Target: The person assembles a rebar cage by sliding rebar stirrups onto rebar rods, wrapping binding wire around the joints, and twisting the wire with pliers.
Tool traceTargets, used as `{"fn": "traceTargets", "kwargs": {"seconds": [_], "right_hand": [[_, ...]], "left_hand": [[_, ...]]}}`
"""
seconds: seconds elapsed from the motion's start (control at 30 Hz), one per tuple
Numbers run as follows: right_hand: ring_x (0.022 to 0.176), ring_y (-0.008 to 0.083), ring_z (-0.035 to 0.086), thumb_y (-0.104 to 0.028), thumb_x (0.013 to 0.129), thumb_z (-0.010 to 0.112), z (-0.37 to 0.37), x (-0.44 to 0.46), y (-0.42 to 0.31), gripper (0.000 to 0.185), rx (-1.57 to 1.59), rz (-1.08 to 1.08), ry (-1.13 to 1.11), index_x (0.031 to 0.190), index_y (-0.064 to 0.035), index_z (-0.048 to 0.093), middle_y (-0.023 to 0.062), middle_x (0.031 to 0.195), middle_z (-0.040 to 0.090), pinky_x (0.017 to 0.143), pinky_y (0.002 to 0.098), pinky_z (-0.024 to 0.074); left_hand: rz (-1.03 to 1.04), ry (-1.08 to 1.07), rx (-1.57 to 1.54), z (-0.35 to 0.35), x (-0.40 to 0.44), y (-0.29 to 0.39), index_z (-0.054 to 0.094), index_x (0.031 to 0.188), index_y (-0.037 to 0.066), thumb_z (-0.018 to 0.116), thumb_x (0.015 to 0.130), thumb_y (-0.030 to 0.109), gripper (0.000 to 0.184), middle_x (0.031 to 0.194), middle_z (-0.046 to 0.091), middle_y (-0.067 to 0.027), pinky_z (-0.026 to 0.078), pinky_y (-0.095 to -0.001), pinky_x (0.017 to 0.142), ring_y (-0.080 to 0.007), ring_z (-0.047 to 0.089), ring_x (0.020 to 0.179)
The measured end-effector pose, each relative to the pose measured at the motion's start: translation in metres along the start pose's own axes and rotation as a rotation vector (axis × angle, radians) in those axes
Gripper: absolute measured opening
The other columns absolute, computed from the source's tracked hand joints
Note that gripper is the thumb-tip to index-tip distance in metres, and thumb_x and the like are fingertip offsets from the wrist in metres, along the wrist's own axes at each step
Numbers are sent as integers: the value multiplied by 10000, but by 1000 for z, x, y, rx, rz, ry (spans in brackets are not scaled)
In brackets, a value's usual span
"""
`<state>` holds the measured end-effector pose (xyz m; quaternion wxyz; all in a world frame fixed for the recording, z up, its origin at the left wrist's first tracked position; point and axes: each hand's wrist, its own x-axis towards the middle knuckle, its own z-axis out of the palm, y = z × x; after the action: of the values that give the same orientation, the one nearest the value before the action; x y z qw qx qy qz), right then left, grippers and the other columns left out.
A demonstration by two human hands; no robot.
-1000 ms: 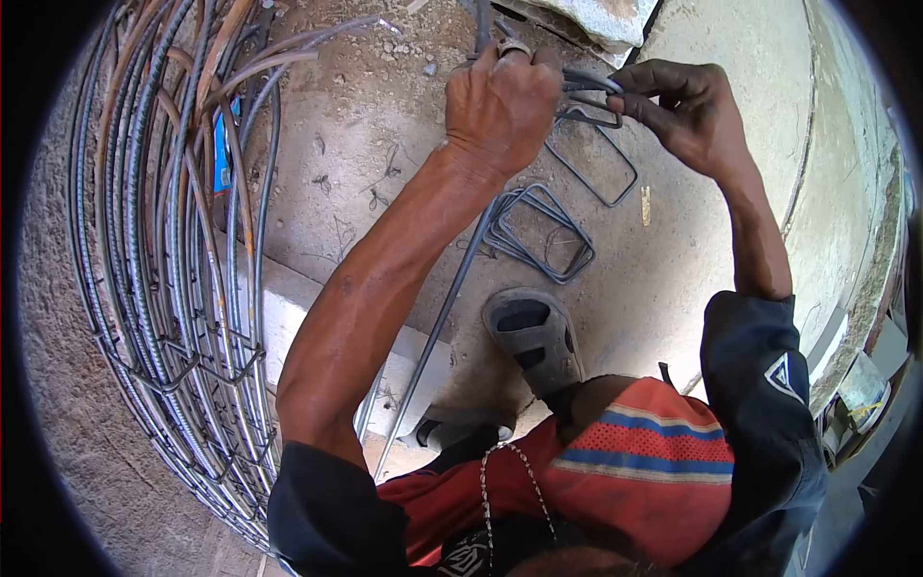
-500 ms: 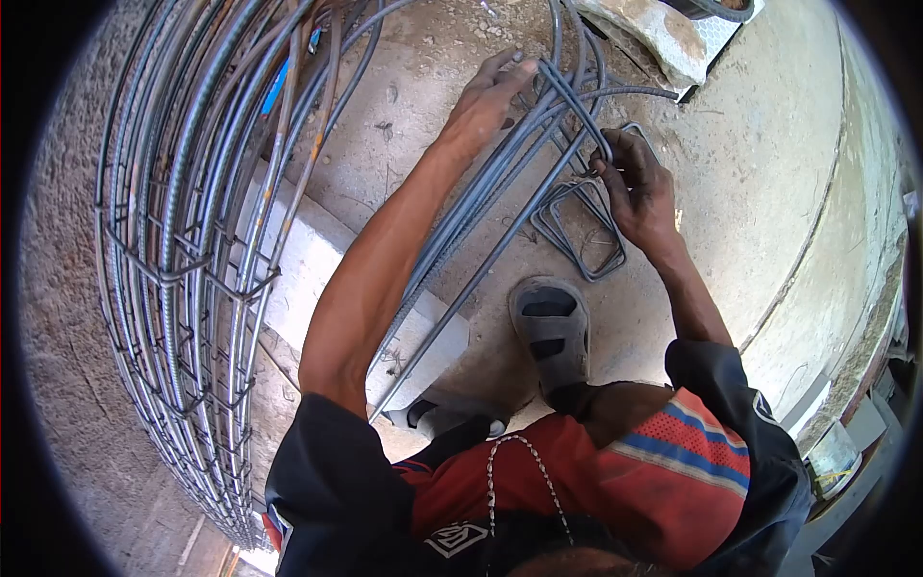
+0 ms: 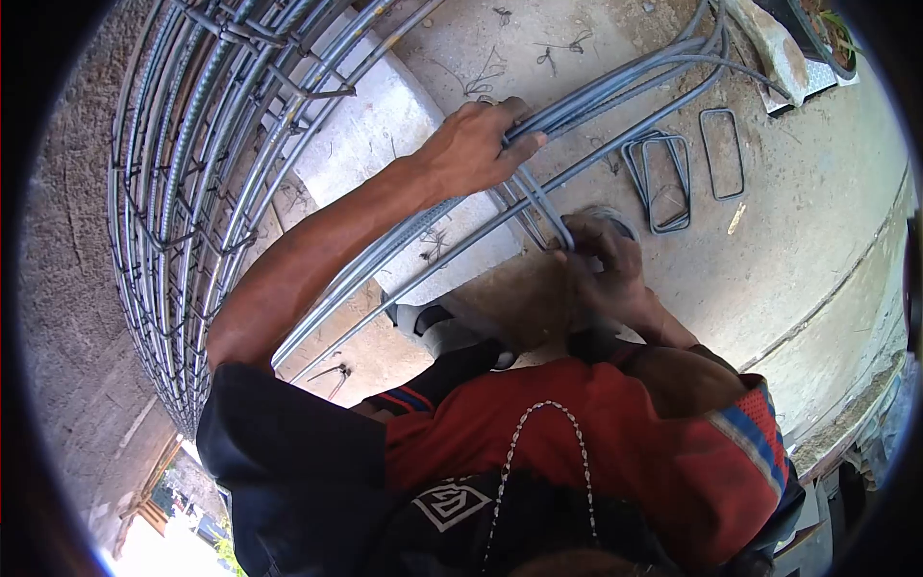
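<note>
My left hand (image 3: 481, 144) is wrapped round a bundle of long steel rods (image 3: 615, 91) that slants from the upper right to the lower left. Below it, my right hand (image 3: 608, 264), slightly blurred, pinches the rounded corner of a bent wire stirrup (image 3: 540, 207), which lies around or against some of the rods; exactly how is hidden. One rod (image 3: 461, 247) runs apart from the bundle, on its lower side. Several rectangular stirrups (image 3: 668, 183) lie overlapped on the concrete floor to the right, with a single one (image 3: 721, 154) beyond them.
A large curved rebar cage (image 3: 178, 212) with cross ties fills the left side. Under the rods sits a pale concrete block (image 3: 380, 106). Scraps of tie wire (image 3: 481, 77) lie on the floor. A stone slab (image 3: 769, 48) stands at the upper right; a sandaled foot (image 3: 447, 332) is below.
The view has turned and shifted along the rods. Both hands have moved down the bundle toward my body, the right one bringing the stirrup along. My left hand has closed round the rods.
</note>
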<state>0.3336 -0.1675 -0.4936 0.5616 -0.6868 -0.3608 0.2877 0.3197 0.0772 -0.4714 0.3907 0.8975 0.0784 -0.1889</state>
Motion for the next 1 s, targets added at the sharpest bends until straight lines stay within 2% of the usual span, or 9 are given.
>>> {"fn": "traceTargets", "kwargs": {"seconds": [0.07, 0.2, 0.3, 0.4, 0.57, 0.7, 0.83, 0.93, 1.0], "right_hand": [[773, 224, 664, 19, 745, 668, 11, 2, -7, 406, -106, -170, -146, 1122, 14, 516, 140, 910, 639, 653, 317, 532], [838, 257, 646, -48, 754, 665, 24, 3, -5, 398, -44, -3, -184, 1127, -18, 528, 130, 980, 626, 716, 335, 526], [954, 285, 604, -79, 772, 643, 16, 10, 10, 372, -106, -251, -439, 1125, -33, 533, 135, 1044, 607, 807, 366, 502], [1034, 307, 555, -102, 770, 641, -14, 0, 14, 398, -146, -227, -328, 1143, -34, 520, 145, 1093, 581, 865, 391, 470], [895, 318, 602, -105, 793, 654, -78, -18, 62, 379, -874, 176, 498, 1140, -16, 530, 150, 943, 612, 767, 377, 491], [725, 335, 616, -118, 800, 637, -104, -31, 84, 293, -600, 559, 544, 1061, -13, 554, 175, 871, 608, 651, 405, 495], [738, 361, 596, -107, 820, 601, -111, -40, 92, 205, -936, 451, 417, 993, -17, 538, 159, 847, 594, 629, 393, 481], [683, 318, 607, -112, 859, 565, -116, -37, 86, 138, -812, 327, 509, 939, -14, 510, 150, 790, 597, 596, 380, 477], [633, 264, 598, -118, 888, 540, -125, -23, 54, 111, -510, 499, 548, 905, -17, 496, 139, 736, 587, 573, 351, 471]], "left_hand": [[12, 34, 41, -1, -16, -3, 560, 1042, -49, 511, 902, 389, 463, 805, 598, -260, 471, -446, 711, -369, 612, 771], [108, 125, 291, 6, -20, -3, 520, 1135, -32, 535, 888, 367, 469, 905, 615, -237, 464, -451, 790, -372, 590, 912], [274, 203, 645, 11, -33, 0, 481, 1210, -3, 569, 863, 367, 515, 965, 626, -211, 452, -451, 846, -365, 564, 1008], [87, 14, 640, 2, -56, 8, 520, 1184, 14, 627, 814, 395, 542, 989, 632, -198, 449, -446, 864, -363, 561, 1026], [166, 166, 598, -14, -45, 14, 595, 1086, 8, 682, 770, 375, 493, 993, 635, -186, 454, -440, 865, -348, 575, 1014], [211, 237, 393, -10, 8, 30, 591, 1100, -1, 698, 764, 338, 489, 973, 637, -193, 473, -436, 833, -342, 619, 897], [-15, 93, 48, 0, 56, 60, 538, 1167, -34, 708, 752, 361, 598, 893, 641, -226, 487, -411, 814, -321, 644, 843], [-135, -47, -153, 13, 90, 45, 533, 1120, -74, 721, 736, 388, 630, 933, 636, -239, 477, -410, 843, -313, 631, 900], [-179, -209, -337, 18, 105, 28, 528, 1110, -96, 733, 713, 414, 679, 931, 637, -236, 482, -393, 831, -292, 634, 882]]}}
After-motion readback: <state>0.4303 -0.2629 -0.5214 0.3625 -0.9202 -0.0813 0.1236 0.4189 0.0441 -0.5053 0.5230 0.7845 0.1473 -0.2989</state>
